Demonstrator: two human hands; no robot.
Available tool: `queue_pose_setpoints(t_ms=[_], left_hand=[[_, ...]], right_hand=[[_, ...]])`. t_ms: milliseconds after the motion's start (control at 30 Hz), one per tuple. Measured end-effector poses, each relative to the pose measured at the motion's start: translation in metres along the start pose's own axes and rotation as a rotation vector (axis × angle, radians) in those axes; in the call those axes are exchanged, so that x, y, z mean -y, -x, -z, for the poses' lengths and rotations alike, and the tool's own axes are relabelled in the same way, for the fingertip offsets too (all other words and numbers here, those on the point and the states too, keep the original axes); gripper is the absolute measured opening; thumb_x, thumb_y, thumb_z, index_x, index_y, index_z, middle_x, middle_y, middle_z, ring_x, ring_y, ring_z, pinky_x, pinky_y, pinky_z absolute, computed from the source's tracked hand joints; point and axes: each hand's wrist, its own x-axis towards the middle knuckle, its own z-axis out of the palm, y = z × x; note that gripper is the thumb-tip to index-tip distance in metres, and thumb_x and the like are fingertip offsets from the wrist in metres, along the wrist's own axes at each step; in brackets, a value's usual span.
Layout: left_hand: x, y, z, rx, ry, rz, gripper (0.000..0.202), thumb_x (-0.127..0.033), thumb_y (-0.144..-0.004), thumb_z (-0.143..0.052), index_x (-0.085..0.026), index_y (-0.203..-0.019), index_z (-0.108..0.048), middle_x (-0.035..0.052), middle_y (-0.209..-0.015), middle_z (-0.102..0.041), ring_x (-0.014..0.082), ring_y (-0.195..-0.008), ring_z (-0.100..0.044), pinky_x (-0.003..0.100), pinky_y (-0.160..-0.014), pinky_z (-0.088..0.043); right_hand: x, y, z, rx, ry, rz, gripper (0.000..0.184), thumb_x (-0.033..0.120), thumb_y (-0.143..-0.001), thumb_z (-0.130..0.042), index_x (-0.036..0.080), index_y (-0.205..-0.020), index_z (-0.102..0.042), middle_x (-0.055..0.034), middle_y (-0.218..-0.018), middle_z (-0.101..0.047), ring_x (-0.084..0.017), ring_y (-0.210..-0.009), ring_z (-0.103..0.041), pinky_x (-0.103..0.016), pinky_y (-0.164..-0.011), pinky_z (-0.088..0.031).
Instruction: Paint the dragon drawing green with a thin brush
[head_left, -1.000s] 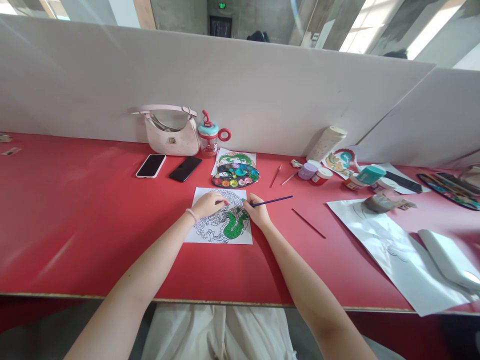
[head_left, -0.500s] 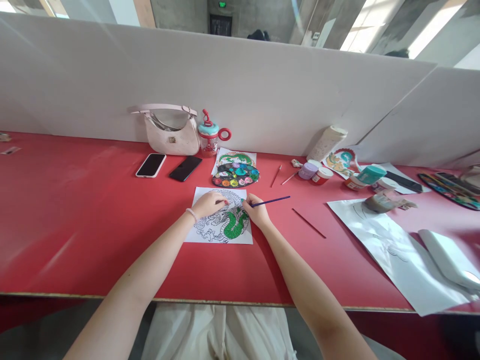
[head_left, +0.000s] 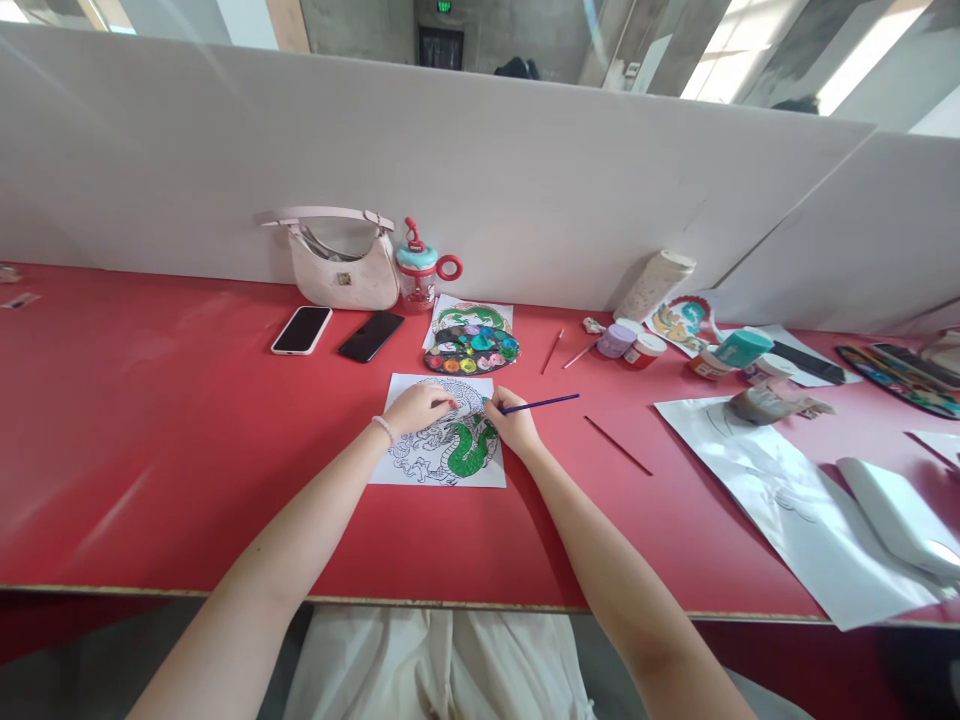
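Note:
A sheet of paper (head_left: pixel 439 477) printed with a dragon line drawing lies on the red table, its coiled body partly painted green. My left hand (head_left: pixel 418 408), a beaded band at its wrist, rests on the sheet's upper left part with loosely curled fingers and nothing visible in them. At the sheet's right edge, my right hand (head_left: pixel 514 420) grips a paintbrush (head_left: pixel 551 401) with a dark blue handle that points right. The brush tip is near the drawing, largely hidden by my fingers. Just beyond the sheet sits a paint palette (head_left: pixel 471 350) of many colours, overlapping a coloured dragon picture (head_left: pixel 491 312).
Two phones (head_left: pixel 301 331), a pale handbag (head_left: pixel 345 275) and a lidded cup (head_left: pixel 418 280) stand back left. Rightward lie a thin brush (head_left: pixel 618 445), paint jars (head_left: pixel 616 341), a paper roll (head_left: pixel 655 285), a large sheet (head_left: pixel 750 480) and a white case (head_left: pixel 896 515).
Both hands and the brush are almost still. At the far right edge, a white sheet with a dark stick on it now shows where a blurred dark shape was.

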Motion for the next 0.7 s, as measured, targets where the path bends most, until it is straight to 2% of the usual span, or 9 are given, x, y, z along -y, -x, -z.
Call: queue_pose_setpoints(t_ms=[700], left_hand=[[0.0004, 0.0001, -0.0004, -0.008, 0.015, -0.004, 0.024, -0.023, -0.083, -0.047, -0.023, -0.086, -0.070, -0.0005, -0.089, -0.070, 0.0162, -0.090, -0.060, 0.031, -0.082, -0.044]], right_hand=[[0.0008, 0.0007, 0.0004, -0.003, -0.007, 0.000, 0.026, 0.026, -0.073, -0.048, 0.021, -0.055, -0.030, 0.0061, -0.051, -0.028, -0.008, -0.050, -0.029, -0.023, -0.049, -0.025]])
